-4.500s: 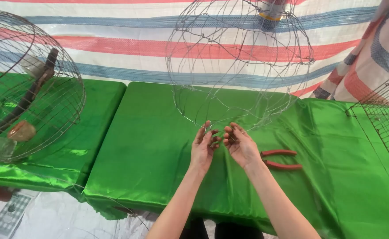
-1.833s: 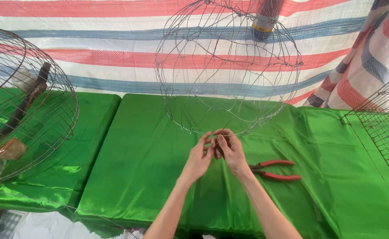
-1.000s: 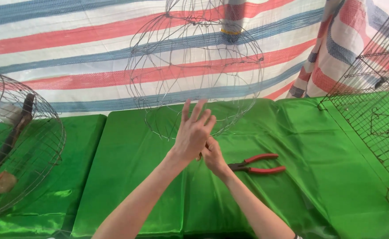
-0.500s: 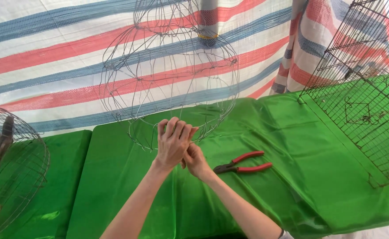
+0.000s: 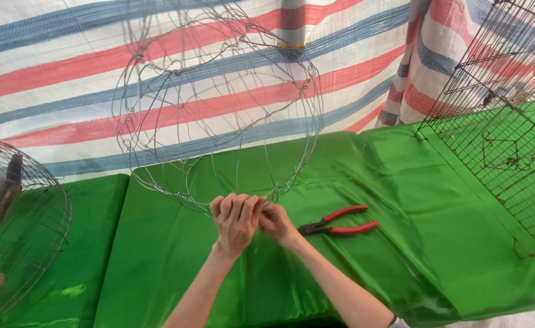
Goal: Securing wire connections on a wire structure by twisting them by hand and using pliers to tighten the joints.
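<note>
Now both hands are meeting at the bottom rim of the wire frame [image 5: 219, 115], which is standing on the green worktop [image 5: 401, 267] near its back edge. Left hand [image 5: 236, 222] is curling fingers over the rim wire, grip closed tight on it, back of hand facing the camera, forearm coming up from lower centre. Right hand [image 5: 278, 222] is sitting just beside it, touching it, grip narrow and pinching at the same wire; fingertips are partly hidden behind the left hand, so exact hold is unclear. Right forearm is angling in from lower right. Pliers [image 5: 339, 222] with red handles are lying flat just right of the right hand, not touched. Round cage [image 5: 18, 243] is sitting at far left, square mesh cage [image 5: 504, 140] at far right, both well apart from the hands. Open cloth is lying between hands and front edge.
</note>
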